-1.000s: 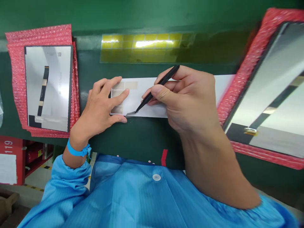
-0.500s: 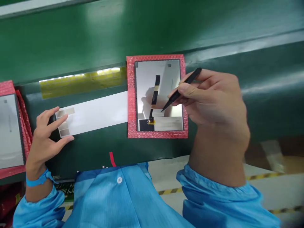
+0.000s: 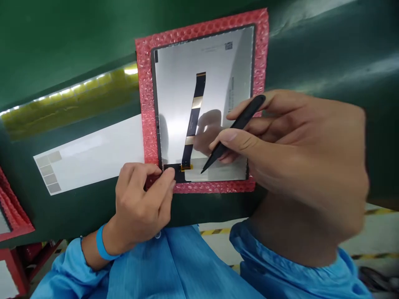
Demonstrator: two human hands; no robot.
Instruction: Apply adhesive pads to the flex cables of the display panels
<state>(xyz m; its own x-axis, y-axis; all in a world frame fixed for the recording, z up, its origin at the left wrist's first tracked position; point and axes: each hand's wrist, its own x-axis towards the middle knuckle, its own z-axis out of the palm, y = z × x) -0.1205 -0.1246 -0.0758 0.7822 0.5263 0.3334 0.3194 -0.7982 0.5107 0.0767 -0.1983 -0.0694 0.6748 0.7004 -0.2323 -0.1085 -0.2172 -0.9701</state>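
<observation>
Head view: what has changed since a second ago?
The left hand has let go of the white strip and moved right, to the lower-left corner of the display panel. The right hand has moved right, from the strip to the panel's lower part. Unchanged: the black tool in that hand; the panel on pink bubble wrap.

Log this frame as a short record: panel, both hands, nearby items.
panel: silver, lying on pink bubble wrap
cable: dark, flat, along the panel
left hand: at the panel's lower left corner
right hand: holding a black pointed tool, tip toward the panel's lower part
left of panel: white sheet, yellow strip
</observation>
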